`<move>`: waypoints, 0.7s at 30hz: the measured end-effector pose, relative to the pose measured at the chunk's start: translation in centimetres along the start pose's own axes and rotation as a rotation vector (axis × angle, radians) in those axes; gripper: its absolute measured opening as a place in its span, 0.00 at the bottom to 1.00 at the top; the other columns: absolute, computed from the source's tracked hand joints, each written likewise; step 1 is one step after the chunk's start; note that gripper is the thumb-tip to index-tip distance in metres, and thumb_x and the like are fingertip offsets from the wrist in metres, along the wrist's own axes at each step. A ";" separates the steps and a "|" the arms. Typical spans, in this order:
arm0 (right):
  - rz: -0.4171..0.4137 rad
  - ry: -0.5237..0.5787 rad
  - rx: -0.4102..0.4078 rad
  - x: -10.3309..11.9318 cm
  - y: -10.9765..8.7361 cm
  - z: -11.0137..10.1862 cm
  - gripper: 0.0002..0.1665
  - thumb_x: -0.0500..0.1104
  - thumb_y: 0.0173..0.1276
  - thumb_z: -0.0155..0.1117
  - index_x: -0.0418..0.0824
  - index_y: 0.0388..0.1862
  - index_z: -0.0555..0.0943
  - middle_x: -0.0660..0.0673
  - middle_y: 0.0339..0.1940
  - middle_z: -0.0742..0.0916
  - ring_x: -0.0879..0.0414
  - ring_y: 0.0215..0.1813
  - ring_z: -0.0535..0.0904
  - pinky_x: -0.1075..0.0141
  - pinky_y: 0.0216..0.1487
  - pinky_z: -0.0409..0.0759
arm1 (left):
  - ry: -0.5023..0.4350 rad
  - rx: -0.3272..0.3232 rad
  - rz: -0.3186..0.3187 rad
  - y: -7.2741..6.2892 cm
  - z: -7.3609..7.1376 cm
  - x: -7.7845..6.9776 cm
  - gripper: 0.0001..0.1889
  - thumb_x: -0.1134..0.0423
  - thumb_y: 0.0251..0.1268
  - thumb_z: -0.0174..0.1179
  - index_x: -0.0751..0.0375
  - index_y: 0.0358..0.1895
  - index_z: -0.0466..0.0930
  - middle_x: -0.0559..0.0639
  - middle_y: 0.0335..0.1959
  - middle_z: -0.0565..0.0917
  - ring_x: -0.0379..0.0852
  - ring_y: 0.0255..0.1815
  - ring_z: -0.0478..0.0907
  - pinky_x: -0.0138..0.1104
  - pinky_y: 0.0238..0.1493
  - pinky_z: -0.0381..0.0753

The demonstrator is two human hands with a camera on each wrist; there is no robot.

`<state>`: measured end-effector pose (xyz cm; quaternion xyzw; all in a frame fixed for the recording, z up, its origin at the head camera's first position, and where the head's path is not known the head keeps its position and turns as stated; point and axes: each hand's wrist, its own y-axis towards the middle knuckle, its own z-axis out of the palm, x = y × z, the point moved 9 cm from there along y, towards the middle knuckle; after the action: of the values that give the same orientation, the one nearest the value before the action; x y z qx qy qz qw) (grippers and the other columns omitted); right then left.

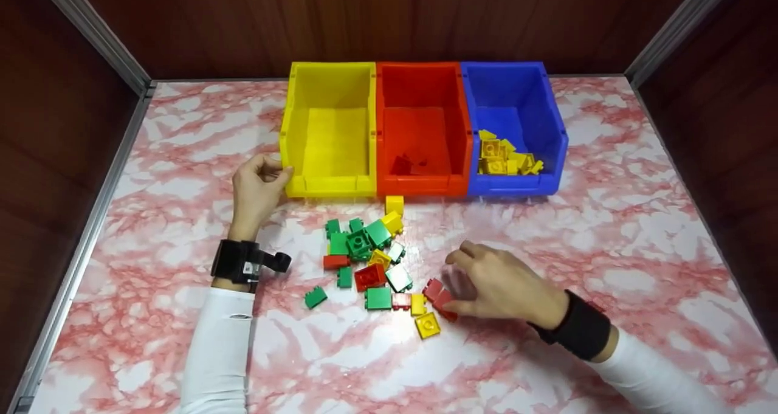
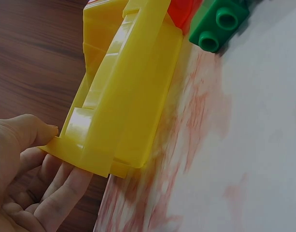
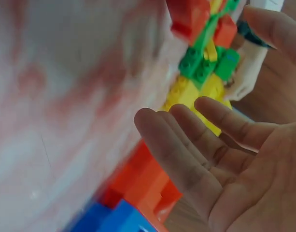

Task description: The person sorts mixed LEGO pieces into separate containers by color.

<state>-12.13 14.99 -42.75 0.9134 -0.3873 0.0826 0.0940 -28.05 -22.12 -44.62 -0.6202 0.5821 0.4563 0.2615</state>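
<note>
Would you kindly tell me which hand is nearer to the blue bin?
Right: the right hand is in front of the blue bin, apart from it. The left hand grips the left edge of the yellow bin, beyond the red bin.

L hand (image 1: 258, 189) grips yellow bin (image 1: 331, 186) at front L corner; red bin (image 1: 422, 186) next, then blue bin (image 1: 513, 186) w/ yellow bricks (image 1: 496, 167). R hand (image 1: 501, 283) over counter (image 1: 340, 365), just beside red bricks (image 1: 433, 289) at R edge of mixed pile (image 1: 378, 298).
</note>
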 end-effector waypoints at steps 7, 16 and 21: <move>0.045 0.008 0.049 0.4 0.0 2.0 0.26 0.64 0.54 0.82 0.48 0.30 0.81 0.55 0.27 0.77 0.63 0.27 0.72 0.69 0.28 0.76 | -0.002 -0.005 0.001 0.0 0.0 0.1 0.08 0.65 0.69 0.69 0.69 0.41 0.85 0.54 0.36 0.85 0.35 0.34 0.77 0.21 0.40 0.77; 0.079 0.100 0.087 -0.5 -0.2 2.6 0.15 0.50 0.58 0.81 0.46 0.30 0.82 0.56 0.21 0.75 0.66 0.24 0.67 0.73 0.26 0.66 | -0.006 -0.015 0.012 -0.1 0.1 0.0 0.07 0.65 0.69 0.69 0.67 0.40 0.86 0.60 0.36 0.86 0.33 0.33 0.77 0.20 0.40 0.76; 0.131 0.114 0.090 -2.4 -0.4 2.1 0.13 0.49 0.58 0.82 0.47 0.32 0.84 0.56 0.22 0.79 0.66 0.25 0.70 0.73 0.28 0.71 | -0.009 -0.011 0.007 0.0 0.1 0.0 0.07 0.65 0.69 0.69 0.68 0.41 0.86 0.60 0.37 0.86 0.34 0.34 0.77 0.19 0.40 0.77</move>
<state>-13.30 16.39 -45.38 0.8832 -0.4362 0.1578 0.0693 -28.04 -22.06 -44.64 -0.6173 0.5807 0.4631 0.2592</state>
